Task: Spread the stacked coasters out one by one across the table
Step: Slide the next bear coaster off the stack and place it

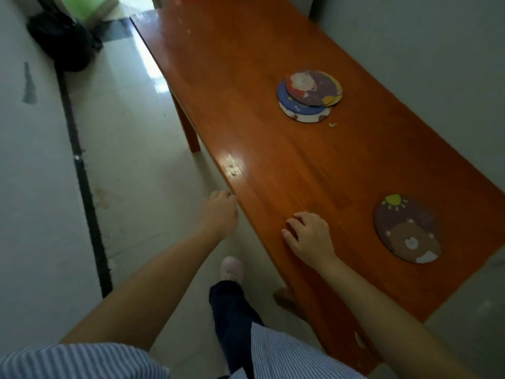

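A loose stack of round cartoon coasters (310,95) lies on the far middle of the long orange wooden table (259,56). One brown coaster with a bear picture (407,232) lies alone near the table's right end. My right hand (307,236) rests on the table near its front edge, left of the bear coaster, fingers slightly curled, holding nothing. My left hand (221,212) hangs just off the table's front edge, fingers curled in, holding nothing.
A small pale scrap (332,124) lies just right of the stack. Grey wall runs along the table's far side. Left of the table is tiled floor with a black bag (61,41) by the wall. My leg and slipper (231,269) stand beside the table.
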### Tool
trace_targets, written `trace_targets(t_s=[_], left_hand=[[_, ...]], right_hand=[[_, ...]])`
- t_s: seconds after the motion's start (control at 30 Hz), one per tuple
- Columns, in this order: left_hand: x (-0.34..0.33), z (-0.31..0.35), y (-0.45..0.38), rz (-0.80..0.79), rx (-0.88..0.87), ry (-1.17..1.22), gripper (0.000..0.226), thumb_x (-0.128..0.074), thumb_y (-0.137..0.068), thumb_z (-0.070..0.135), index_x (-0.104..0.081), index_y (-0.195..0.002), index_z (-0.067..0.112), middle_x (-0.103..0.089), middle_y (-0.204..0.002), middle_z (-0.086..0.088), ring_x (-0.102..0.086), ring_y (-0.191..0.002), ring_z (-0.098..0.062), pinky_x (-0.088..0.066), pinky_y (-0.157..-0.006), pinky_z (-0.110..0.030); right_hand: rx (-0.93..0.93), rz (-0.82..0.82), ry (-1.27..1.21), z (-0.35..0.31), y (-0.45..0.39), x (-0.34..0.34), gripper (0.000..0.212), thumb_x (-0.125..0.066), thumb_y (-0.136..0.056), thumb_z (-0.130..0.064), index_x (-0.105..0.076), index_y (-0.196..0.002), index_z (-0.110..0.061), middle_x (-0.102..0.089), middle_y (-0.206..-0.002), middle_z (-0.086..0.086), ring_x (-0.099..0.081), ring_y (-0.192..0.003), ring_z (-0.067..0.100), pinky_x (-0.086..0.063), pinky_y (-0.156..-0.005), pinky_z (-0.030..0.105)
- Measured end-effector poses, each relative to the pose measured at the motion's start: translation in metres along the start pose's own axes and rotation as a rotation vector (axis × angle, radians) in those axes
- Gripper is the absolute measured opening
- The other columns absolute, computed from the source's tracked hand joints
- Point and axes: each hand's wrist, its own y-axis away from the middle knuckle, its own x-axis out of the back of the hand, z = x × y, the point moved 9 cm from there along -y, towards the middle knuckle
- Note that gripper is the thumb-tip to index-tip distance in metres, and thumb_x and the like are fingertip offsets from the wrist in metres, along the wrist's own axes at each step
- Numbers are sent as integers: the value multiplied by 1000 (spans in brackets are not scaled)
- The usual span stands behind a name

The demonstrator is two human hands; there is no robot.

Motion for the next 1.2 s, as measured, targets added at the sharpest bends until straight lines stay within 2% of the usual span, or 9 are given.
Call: trace_targets(t_s=[0.07, 0.17, 0.33, 0.53, 0.8, 1.0, 1.07, 1.13, 1.2], left_hand=[[14, 2, -36, -6, -47, -28, 26, -43, -87, 17, -52, -109, 5, -54, -120, -16, -47, -113, -34, -43, -89, -44], [28, 0, -88, -64, -92, -90, 27, -43, -88, 19, -53, -110, 6, -54, -120, -16, -45, -116, -34, -43, -91, -45], [57, -15, -166, -85, -141, -142, 33, -41, -90, 22, -49, -120, 9, -54, -124, -14, -46, -116, -33, -43, -92, -45], [69, -35, -256, -69, -235, -178, 36, -39, -92, 29, -45, -122, 11, -52, -129, -10, -43, -121, -28, -43, -95, -40], [57, -46, -362, -152, -480, -208, 58, -30, -94, 42, -21, -141, 9, -20, -153, -11, -12, -142, -26, -20, -114, -43], [51, -60, -389, -142, -582, -145, 57, -26, -94, 38, -18, -142, 9, -18, -154, -10, -9, -143, -23, -11, -116, -41], [48, -62, -388, -138, -604, -140, 58, -24, -93, 39, -16, -143, 10, -18, -154, -9, -9, -143, -22, -9, -116, -40], [47, -63, -387, -137, -614, -126, 58, -23, -93, 39, -15, -143, 10, -17, -154, -9, -9, -143, -23, -7, -116, -39], [45, -64, -387, -147, -617, -112, 59, -23, -93, 39, -15, -143, 10, -17, -154, -9, -8, -143, -22, -6, -116, -39]], right_hand=[[12, 96, -72, 0, -27, 20, 28, -56, -91, -29, -68, -102, -7, -68, -106, 14, -60, -102, 28, -49, -85, 42], [-37, 172, -133, 12, -78, 47, 23, -60, -89, -19, -70, -96, 0, -70, -99, 18, -62, -97, 32, -53, -80, 43], [-224, 185, -166, 39, -160, 75, 29, -50, -94, -25, -64, -110, -5, -66, -114, 13, -56, -109, 25, -47, -91, 35], [-536, 161, -244, 80, -231, 91, 36, -51, -93, -29, -56, -120, -6, -58, -124, 15, -51, -116, 28, -46, -94, 39], [-638, 175, -146, 93, -318, 102, 37, -57, -90, -23, -54, -122, -3, -54, -126, 17, -47, -118, 31, -46, -93, 41], [-722, 102, -37, 108, -343, 94, 45, -58, -90, -31, -52, -127, -7, -51, -131, 14, -44, -122, 32, -43, -99, 42], [-665, 143, 45, 101, -348, 102, 36, -63, -87, -23, -60, -116, -2, -61, -120, 17, -54, -111, 34, -49, -93, 42], [-516, 219, 174, 85, -355, 110, 13, -76, -74, -5, -70, -81, 4, -73, -83, 20, -68, -77, 34, -58, -72, 41], [-444, 257, 216, 70, -355, 117, 14, -78, -60, 11, -66, -57, 3, -67, -54, 18, -65, -51, 30, -58, -57, 37]])
